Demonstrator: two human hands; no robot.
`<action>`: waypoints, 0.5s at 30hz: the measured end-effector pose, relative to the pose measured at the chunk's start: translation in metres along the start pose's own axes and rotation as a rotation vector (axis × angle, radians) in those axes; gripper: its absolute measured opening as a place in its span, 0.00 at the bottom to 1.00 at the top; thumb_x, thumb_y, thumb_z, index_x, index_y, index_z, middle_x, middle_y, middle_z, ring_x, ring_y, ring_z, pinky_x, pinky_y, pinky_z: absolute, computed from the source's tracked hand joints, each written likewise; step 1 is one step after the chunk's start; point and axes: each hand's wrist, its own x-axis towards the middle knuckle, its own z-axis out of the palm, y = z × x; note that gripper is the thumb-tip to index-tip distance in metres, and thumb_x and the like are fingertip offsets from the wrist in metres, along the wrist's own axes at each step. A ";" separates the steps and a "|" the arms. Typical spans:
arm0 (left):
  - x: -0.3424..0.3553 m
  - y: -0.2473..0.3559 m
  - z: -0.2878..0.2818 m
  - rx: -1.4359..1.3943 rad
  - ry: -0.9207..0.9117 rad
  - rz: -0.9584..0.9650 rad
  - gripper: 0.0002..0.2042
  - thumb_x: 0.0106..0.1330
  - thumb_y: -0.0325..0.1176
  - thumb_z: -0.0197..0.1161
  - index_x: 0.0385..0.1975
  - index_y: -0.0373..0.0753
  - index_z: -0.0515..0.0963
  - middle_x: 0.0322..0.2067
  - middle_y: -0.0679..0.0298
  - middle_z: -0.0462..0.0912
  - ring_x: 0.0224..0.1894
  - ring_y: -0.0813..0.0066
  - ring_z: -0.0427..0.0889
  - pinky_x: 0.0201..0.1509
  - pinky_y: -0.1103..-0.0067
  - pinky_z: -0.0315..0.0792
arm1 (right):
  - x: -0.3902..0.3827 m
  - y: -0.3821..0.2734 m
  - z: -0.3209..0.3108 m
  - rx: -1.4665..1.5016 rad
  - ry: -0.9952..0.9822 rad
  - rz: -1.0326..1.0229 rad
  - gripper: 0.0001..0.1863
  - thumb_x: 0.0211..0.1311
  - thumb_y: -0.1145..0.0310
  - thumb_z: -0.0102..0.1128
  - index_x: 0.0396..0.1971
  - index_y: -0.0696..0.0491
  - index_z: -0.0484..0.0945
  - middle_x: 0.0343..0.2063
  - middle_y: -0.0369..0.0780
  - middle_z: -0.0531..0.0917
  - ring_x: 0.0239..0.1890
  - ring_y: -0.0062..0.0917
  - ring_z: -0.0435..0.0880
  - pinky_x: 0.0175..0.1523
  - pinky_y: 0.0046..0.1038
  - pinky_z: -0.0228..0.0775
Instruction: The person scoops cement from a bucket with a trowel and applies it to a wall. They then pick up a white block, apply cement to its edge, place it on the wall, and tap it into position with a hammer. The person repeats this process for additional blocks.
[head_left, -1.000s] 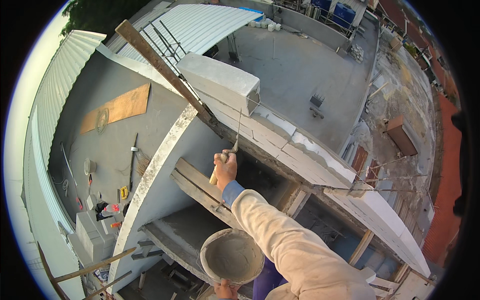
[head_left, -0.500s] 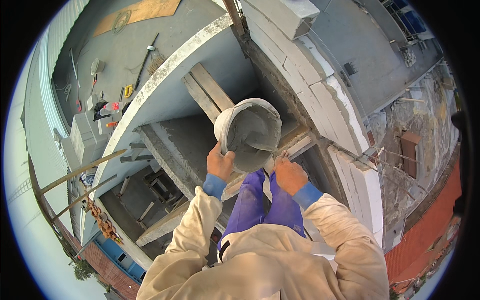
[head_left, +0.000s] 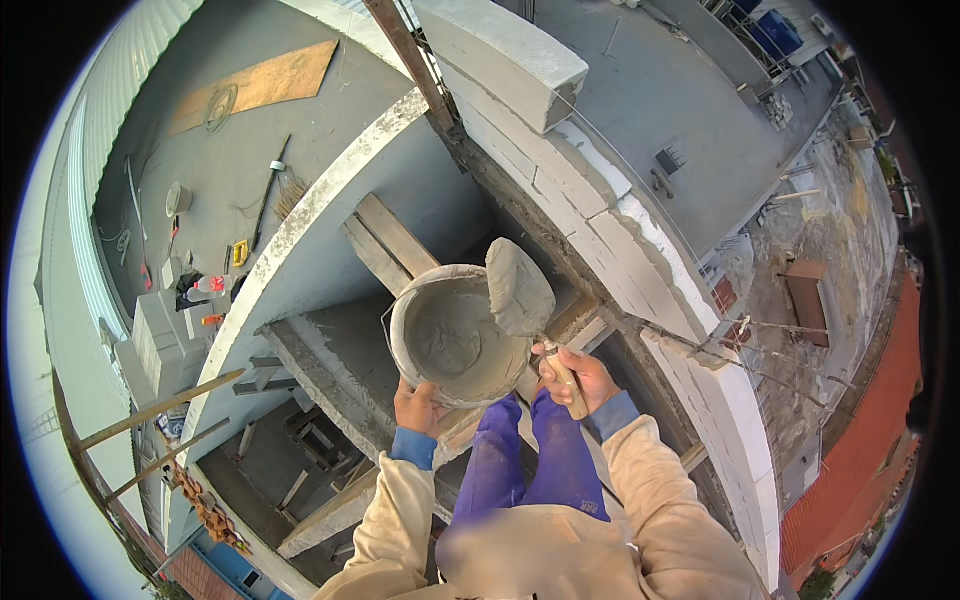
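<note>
A pale bucket (head_left: 398, 335) is in front of my legs, with wet grey mortar (head_left: 450, 335) inside it. My left hand (head_left: 418, 407) grips the near left side of its rim. In my right hand (head_left: 582, 380) is the wooden handle of a trowel (head_left: 520, 290), fingers wrapped round it. The trowel's broad blade, coated in grey mortar, is raised over the bucket's right side and points away from me. How much mortar the blade carries I cannot tell.
Right of the bucket runs a wall of pale blocks (head_left: 590, 225), with a loose block (head_left: 500, 60) on its far part. Two planks (head_left: 390, 245) reach down behind the bucket. Deep openings lie below left, between concrete beams (head_left: 330, 370). Tools and a bottle lie on the far left floor.
The trowel has come up out of the bucket, its blade now showing above the right rim. My left hand keeps hold of the bucket. The whole view has shifted a little.
</note>
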 end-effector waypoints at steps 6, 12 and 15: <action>-0.048 -0.029 -0.078 -0.010 0.115 -0.034 0.27 0.67 0.24 0.56 0.68 0.45 0.65 0.54 0.54 0.81 0.48 0.47 0.89 0.46 0.49 0.89 | 0.164 -0.073 -0.020 0.054 0.165 -0.704 0.26 0.75 0.54 0.63 0.67 0.44 0.69 0.45 0.33 0.77 0.38 0.22 0.77 0.44 0.32 0.73; -0.119 -0.055 -0.158 0.065 0.325 -0.140 0.24 0.71 0.27 0.55 0.67 0.47 0.66 0.54 0.54 0.81 0.51 0.45 0.86 0.50 0.42 0.85 | 0.312 -0.158 -0.010 0.364 0.457 -0.920 0.23 0.80 0.56 0.56 0.70 0.42 0.67 0.54 0.32 0.79 0.45 0.26 0.76 0.49 0.35 0.72; -0.128 -0.068 -0.176 0.022 0.402 -0.219 0.22 0.72 0.28 0.56 0.65 0.47 0.68 0.53 0.54 0.81 0.51 0.47 0.86 0.50 0.43 0.85 | 0.349 -0.176 0.012 0.403 0.556 -0.993 0.27 0.77 0.61 0.60 0.71 0.46 0.66 0.52 0.33 0.81 0.46 0.27 0.78 0.49 0.36 0.73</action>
